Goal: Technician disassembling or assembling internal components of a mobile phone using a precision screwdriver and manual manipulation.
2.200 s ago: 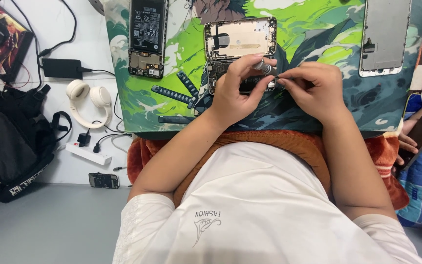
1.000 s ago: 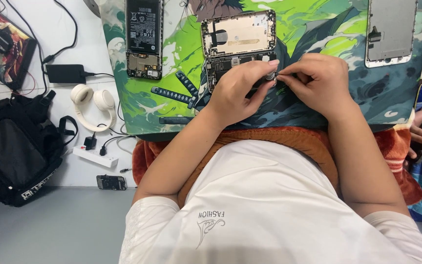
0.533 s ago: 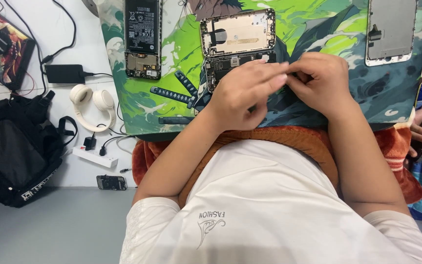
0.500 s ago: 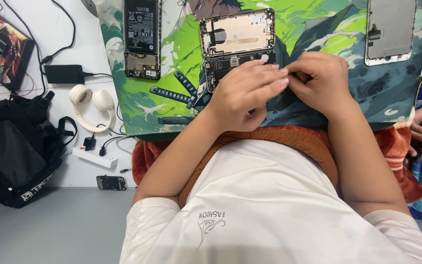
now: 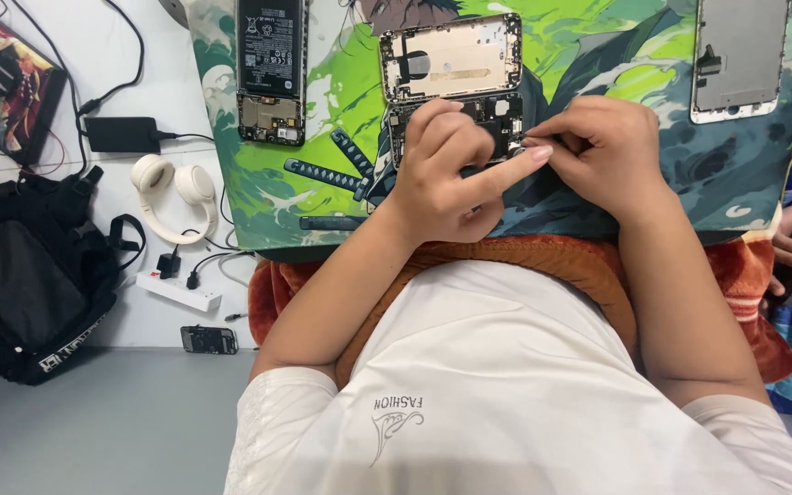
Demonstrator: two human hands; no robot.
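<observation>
— Compared with a moment ago, has anything shifted?

— Only slightly. Both hands sit a touch lower over the phone than they did, and the left hand (image 5: 446, 174) has its forefinger stretched out to the right now, where before the fingers were curled more together. Its tip meets the right hand (image 5: 598, 151) just at the phone's lower right edge.

— What's each hand holding?

— That left one holds nothing I can make out; it lies half-open across the lower part of the opened phone (image 5: 456, 78), pressing it down. On the right, finger and thumb are pinched narrowly on a thin dark tool (image 5: 535, 140), but its tip is too small for me to name.

— And the phone itself?

— It lies face down with its back off, on the green illustrated mat (image 5: 598, 46) that covers the surface, right in front of the person. A gold-coloured plate shows in its upper half; the dark boards below are mostly under the fingers.

— So what does the little shift mean?

— I'd judge the work has narrowed to one spot, with the forefinger steadying right beside the tool tip.

— What else is around?

— Another opened phone with a black battery (image 5: 270, 69) lies to the left on the mat, and a bare phone frame (image 5: 740, 55) to the right. Off the mat's left side are cream headphones (image 5: 174, 188), a black power adapter (image 5: 121, 134) and a black bag (image 5: 34, 266).
</observation>
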